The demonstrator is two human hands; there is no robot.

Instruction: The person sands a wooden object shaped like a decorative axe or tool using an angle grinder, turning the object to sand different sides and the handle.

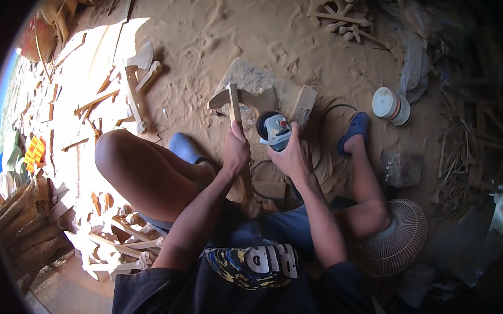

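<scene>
Head view: the person's left hand (238,150) curls around a wooden piece (234,103). The right hand (292,159) grips an angle grinder (276,132) just beside it.

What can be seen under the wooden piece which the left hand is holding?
Below the wooden piece, around its upper end, a pale, rough slab shows on the brown ground. Whatever lies directly beneath the wooden piece or the left hand is covered.

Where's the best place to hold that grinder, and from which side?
I'd hold the grinder by its body, coming from the lower right, as the right hand does. The round dark disc sits at the upper left, toward the wooden piece, so gripping farther back should keep fingers off it.
</scene>
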